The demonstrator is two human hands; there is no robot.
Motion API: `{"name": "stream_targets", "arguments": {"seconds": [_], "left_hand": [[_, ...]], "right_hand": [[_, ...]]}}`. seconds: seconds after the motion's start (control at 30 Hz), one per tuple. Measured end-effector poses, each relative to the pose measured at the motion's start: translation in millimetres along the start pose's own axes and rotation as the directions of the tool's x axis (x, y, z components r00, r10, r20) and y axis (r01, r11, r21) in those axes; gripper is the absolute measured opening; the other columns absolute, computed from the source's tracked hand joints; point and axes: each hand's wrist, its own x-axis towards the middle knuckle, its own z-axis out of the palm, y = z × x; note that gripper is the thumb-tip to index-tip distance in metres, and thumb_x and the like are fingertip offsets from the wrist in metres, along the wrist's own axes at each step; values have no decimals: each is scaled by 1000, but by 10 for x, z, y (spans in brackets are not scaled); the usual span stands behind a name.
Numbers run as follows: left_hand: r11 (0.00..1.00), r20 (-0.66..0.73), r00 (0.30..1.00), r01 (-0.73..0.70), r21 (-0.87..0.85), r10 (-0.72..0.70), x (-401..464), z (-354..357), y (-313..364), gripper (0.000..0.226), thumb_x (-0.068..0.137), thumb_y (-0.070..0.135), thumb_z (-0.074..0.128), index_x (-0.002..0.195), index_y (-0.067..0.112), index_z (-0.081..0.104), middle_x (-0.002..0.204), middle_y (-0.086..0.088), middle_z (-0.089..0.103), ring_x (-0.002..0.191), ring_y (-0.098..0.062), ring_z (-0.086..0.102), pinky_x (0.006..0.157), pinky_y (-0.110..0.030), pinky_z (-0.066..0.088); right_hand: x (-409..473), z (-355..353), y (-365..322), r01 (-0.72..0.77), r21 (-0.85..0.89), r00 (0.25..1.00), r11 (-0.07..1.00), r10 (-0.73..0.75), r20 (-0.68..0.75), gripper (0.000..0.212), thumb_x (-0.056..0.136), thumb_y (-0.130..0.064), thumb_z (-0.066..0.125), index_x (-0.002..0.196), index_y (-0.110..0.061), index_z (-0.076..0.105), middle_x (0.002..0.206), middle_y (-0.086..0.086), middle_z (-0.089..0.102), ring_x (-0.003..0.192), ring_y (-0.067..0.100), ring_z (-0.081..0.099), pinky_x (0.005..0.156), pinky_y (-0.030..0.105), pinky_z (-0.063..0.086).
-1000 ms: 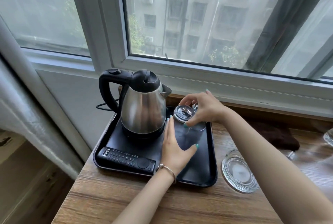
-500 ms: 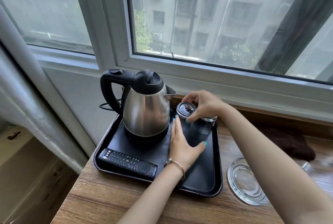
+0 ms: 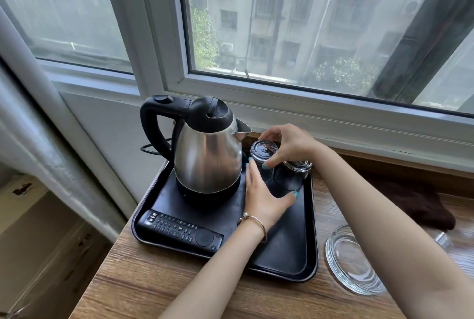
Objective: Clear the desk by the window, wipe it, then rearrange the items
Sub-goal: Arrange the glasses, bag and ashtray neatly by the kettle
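Note:
A black tray [image 3: 282, 262] lies on the wooden desk [image 3: 154, 288] below the window. On it stand a steel kettle [image 3: 207, 154], a black remote [image 3: 179, 229] and two upturned clear glasses. My right hand [image 3: 287, 144] grips the left glass [image 3: 263, 150] from above, beside the kettle's spout. The second glass [image 3: 297, 168] stands just to its right, partly under my right wrist. My left hand [image 3: 264, 198] rests flat on the tray with straight fingers, touching the glasses at their base.
A clear glass ashtray [image 3: 351, 262] sits on the desk right of the tray. A dark brown cloth [image 3: 420, 203] lies behind it near the sill. Another small glass piece [image 3: 443, 239] shows beside my right arm. A curtain [image 3: 38, 139] hangs at the left.
My right hand has carried the left glass toward the back of the tray beside the kettle's spout. My left hand slid forward with the glasses. The view shifted slightly.

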Motion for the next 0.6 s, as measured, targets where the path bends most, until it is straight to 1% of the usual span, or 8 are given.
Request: {"name": "stream_targets", "arguments": {"seconds": [0.17, 0.3, 0.43, 0.5, 0.6], "left_hand": [[999, 26, 1000, -11, 35, 10, -1, -2, -29, 122, 69, 25, 82, 150, 9, -8, 159, -4, -4, 146, -12, -4, 110, -14, 1], [999, 24, 1000, -18, 45, 17, -27, 9, -59, 122, 68, 24, 82, 150, 10, -8, 159, -3, -3, 146, -11, -3, 109, -12, 1], [998, 33, 999, -24, 58, 22, -37, 26, -59, 122, 69, 24, 81, 150, 11, -9, 159, -3, -3, 146, -12, -2, 112, -16, 4], [997, 38, 999, -32, 66, 29, -46, 29, -58, 121, 70, 24, 80, 150, 10, -10, 159, -4, -5, 146, -12, -3, 111, -15, 3], [997, 42, 998, -40, 61, 37, -45, 31, -57, 121, 71, 23, 80, 149, 11, -12, 159, -4, -6, 146, -13, -4, 111, -16, 3]], "right_hand": [[8, 60, 25, -18, 86, 1000, 996, 17, 11, 65, 29, -55, 79, 91, -46, 61, 97, -20, 63, 97, 9, 61, 91, 41, 50], [-3, 101, 58, -26, 111, 1000, 993, 25, 10, 65, 27, -54, 79, 89, -49, 60, 97, -19, 64, 96, 10, 62, 91, 41, 50], [-38, 103, 68, -46, 96, 999, 994, 45, 6, 75, 29, -55, 78, 102, -45, 62, 101, -18, 66, 97, 11, 63, 91, 40, 51], [-61, 106, 64, -47, 84, 999, 995, 47, 1, 79, 32, -53, 78, 109, -44, 62, 103, -18, 65, 98, 12, 62, 92, 39, 50], [-88, 105, 54, -50, 77, 999, 996, 51, -13, 78, 39, -47, 82, 115, -42, 62, 107, -17, 65, 101, 13, 61, 93, 39, 49]]}}
